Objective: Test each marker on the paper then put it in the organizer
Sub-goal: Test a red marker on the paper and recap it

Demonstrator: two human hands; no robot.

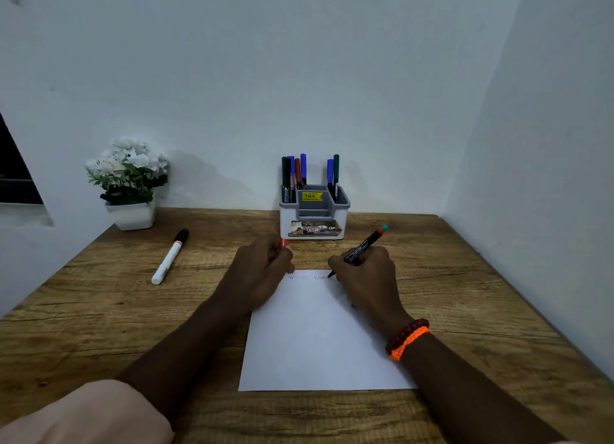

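Observation:
A white sheet of paper (315, 337) lies on the wooden desk, with zigzag test marks along its top edge. My right hand (365, 277) grips a black marker with a red end (363, 246), its tip touching the paper's top right corner. At the sheet's top left corner my left hand (262, 270) curls around a small red cap (284, 243). The white and grey organizer (314, 217) stands at the back against the wall, holding several capped markers. A white marker with a black cap (170, 257) lies on the desk to the left.
A white pot of white flowers (129, 184) stands at the back left corner. Walls close the desk at the back and right. The wooden desk (99, 310) stretches bare to the left and right of the paper.

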